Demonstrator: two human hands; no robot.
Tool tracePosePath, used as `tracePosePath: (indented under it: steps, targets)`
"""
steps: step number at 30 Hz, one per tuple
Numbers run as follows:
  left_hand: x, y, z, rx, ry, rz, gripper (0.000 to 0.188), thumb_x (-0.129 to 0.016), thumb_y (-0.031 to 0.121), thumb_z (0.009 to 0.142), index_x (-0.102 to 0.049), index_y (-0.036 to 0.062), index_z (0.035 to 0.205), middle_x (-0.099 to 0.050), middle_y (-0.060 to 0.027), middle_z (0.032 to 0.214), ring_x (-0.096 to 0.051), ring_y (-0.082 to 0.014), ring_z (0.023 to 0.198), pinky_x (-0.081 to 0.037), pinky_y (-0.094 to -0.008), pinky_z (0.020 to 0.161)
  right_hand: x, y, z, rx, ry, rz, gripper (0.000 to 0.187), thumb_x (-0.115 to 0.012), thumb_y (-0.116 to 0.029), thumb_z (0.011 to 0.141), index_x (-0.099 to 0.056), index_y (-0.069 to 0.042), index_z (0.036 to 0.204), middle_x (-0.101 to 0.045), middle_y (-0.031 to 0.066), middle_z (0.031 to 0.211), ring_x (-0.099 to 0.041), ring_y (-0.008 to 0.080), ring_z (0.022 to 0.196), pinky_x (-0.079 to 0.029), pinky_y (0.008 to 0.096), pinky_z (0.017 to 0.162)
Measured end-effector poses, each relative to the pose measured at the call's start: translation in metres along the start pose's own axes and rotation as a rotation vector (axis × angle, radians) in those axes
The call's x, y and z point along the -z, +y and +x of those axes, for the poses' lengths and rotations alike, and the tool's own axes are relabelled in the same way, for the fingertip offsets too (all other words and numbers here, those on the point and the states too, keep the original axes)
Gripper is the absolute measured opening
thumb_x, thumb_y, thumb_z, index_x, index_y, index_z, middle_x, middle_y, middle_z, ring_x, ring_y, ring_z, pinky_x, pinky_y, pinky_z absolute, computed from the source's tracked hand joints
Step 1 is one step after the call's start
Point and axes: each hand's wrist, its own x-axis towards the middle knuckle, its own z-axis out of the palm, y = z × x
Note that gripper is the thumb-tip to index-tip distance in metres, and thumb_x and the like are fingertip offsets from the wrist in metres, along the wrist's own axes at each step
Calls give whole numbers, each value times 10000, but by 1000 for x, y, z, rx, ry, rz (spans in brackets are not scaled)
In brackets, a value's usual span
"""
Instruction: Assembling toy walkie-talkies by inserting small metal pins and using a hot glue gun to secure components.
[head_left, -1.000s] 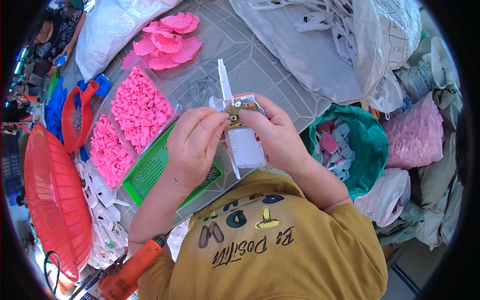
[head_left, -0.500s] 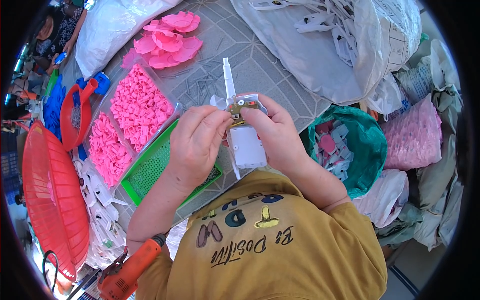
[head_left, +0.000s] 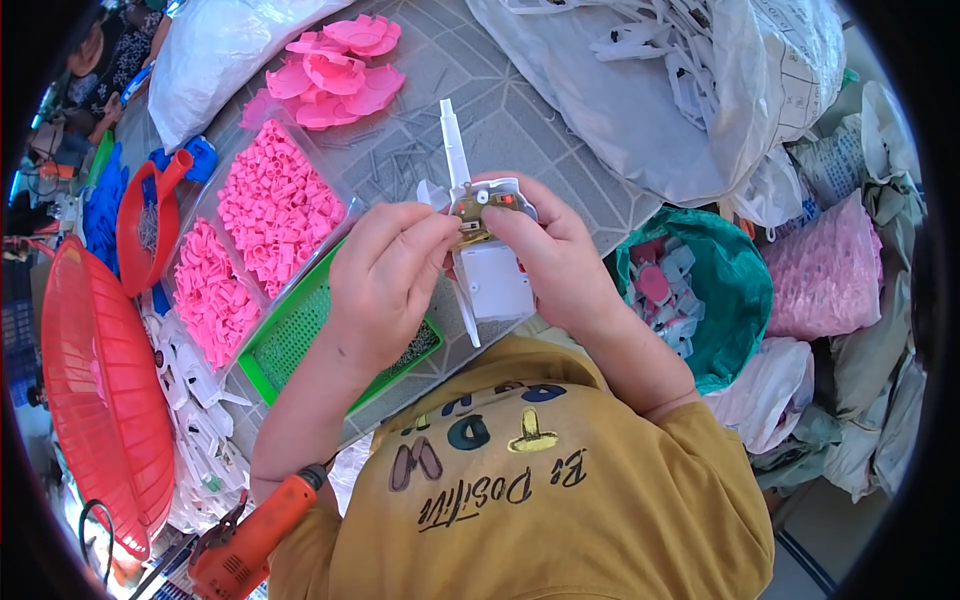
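A: I'm watching the head feed. What are the hands doing?

B: Left hand [head_left: 385,270] is pinching, thumb and fingertips together at the left edge of a brown board [head_left: 468,209]. I can't tell what's between them. Right hand [head_left: 555,255] is gripping the white housing [head_left: 495,287], thumb pressing on the board, fingers curling behind.

A: Housing position?

B: I'm reading it between both hands, over the near part of the table [head_left: 590,155], board showing. A long white strip [head_left: 454,145] is pointing away from the body.

A: Nearby?

B: Green tray [head_left: 300,335] is sitting beside the left forearm, pink caps [head_left: 275,205] beyond it. Teal sack [head_left: 735,300] is standing right of the right forearm, holding white and pink parts [head_left: 664,290]. Orange drill [head_left: 255,535] is showing near the left elbow.
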Motion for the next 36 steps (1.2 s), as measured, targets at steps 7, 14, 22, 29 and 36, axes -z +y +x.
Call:
tracePosePath:
  steps: [7,14,22,29,36]
  targets:
    - [7,7,-1,-168,-32,151,350,-716,-17,689,-671,-18,1036,-640,-107,955,-629,-275,796,-508,-370,681,7,12,4,161,-96,-95,249,-520,-80,997,-578,-14,1230,-660,42,1106,-605,95,1039,-496,265,907]
    - [-3,3,-3,-31,-14,145,261,-738,-20,798,-664,9,1046,-635,-131,956,-631,-293,816,-512,-370,664,9,9,-2,20,14,-70,339,-506,-102,979,-493,-30,1310,-646,75,1116,-639,130,1005,-527,290,858]
    - [1,4,5,-6,-37,167,190,-734,-1,807,-667,11,984,-639,-124,923,-631,-297,820,-511,-385,702,13,7,8,-191,-51,348,395,-438,-250,992,-544,-18,1295,-670,105,1140,-684,194,983,-550,347,869]
    - [5,9,6,-21,-75,257,171,-749,34,798,-673,13,949,-642,-120,920,-627,-303,834,-499,-393,735,11,6,6,-255,-87,429,394,-429,-292,1001,-574,-30,1257,-682,101,1097,-688,205,974,-552,353,868]
    - [2,14,4,93,8,81,180,-765,36,774,-679,34,932,-635,-86,890,-618,-272,791,-495,-381,681,6,12,0,-100,-18,305,367,-477,-195,980,-522,3,1286,-659,74,1096,-677,171,943,-557,321,806]
